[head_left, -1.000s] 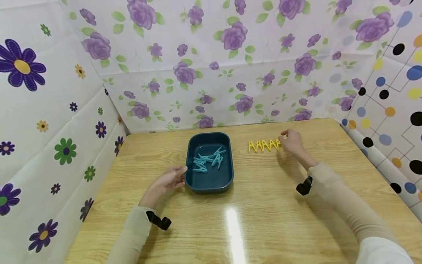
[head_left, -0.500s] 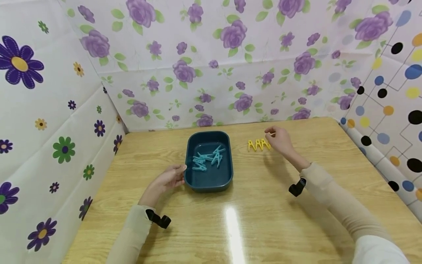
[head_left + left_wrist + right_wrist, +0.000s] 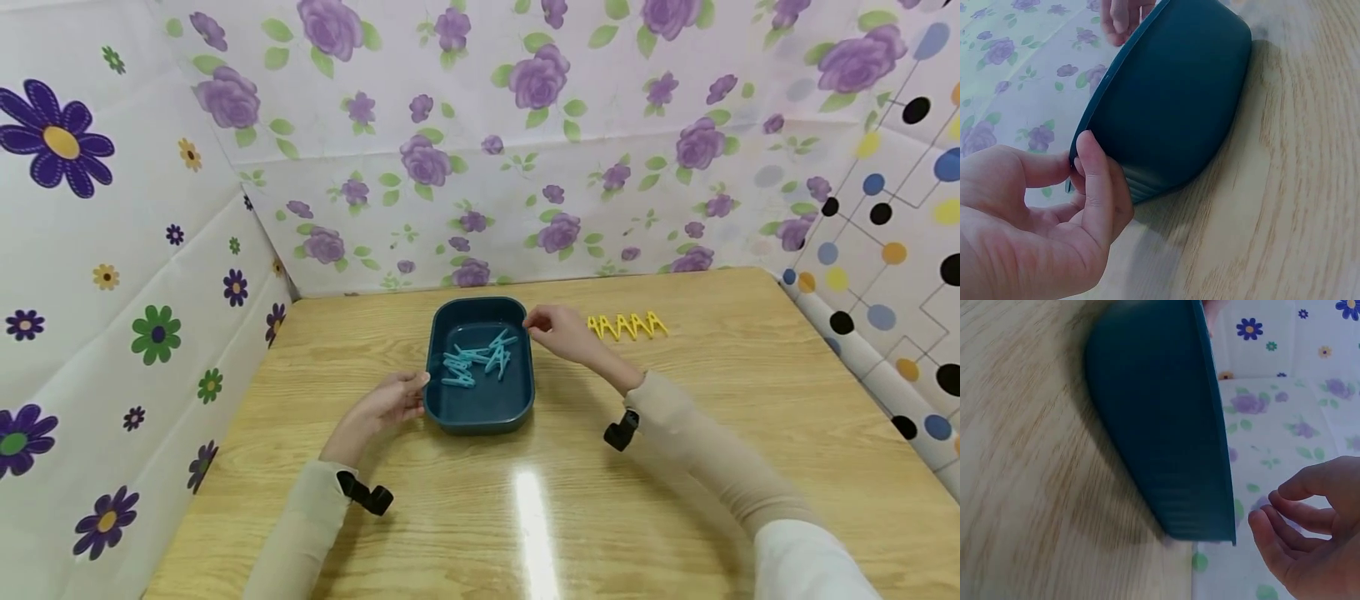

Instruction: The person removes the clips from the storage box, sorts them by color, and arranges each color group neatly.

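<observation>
A dark teal plastic bin (image 3: 480, 422) stands on the table with several light blue clothespins (image 3: 459, 377) lying in a loose pile inside. My left hand (image 3: 390, 402) pinches the bin's left rim; in the left wrist view its thumb and fingers (image 3: 1094, 181) meet around the edge. My right hand (image 3: 562, 332) is at the bin's right rim, near the far corner. The right wrist view shows that hand (image 3: 1310, 519) with loosely bent fingers and nothing visible between them. Several yellow clothespins (image 3: 632, 325) lie in a zigzag row to the right of it.
The wooden table (image 3: 637, 500) meets a rose-patterned cloth wall (image 3: 360, 192) at the back. Daisy-patterned cloth (image 3: 172, 275) hangs on the left, and dotted cloth (image 3: 900, 292) on the right.
My right hand has moved left from over the right end of the yellow row to the bin's right rim, uncovering the row's right part. My left hand stays on the bin.
</observation>
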